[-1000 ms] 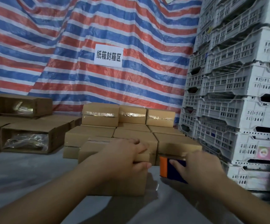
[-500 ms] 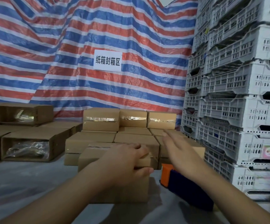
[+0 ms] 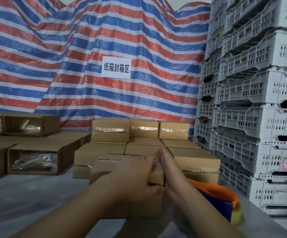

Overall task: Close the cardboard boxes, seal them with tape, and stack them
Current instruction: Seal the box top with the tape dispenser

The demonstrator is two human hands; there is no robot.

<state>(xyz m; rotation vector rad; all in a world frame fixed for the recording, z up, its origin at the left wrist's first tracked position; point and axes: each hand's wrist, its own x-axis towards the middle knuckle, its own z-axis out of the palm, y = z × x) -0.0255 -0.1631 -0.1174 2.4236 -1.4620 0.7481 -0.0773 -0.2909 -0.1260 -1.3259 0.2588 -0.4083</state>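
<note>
Open-ended cardboard boxes (image 3: 34,160) with crinkled clear film inside are seen at the left. The plain brown box (image 3: 127,191) at centre on the grey table (image 3: 27,200) is gripped by the left hand (image 3: 136,176), fingers curled over its top. The right hand (image 3: 168,166) is laid flat, fingers straight, against the box's right edge. A glossy orange-and-blue tape dispenser (image 3: 220,200) lies just right.
</note>
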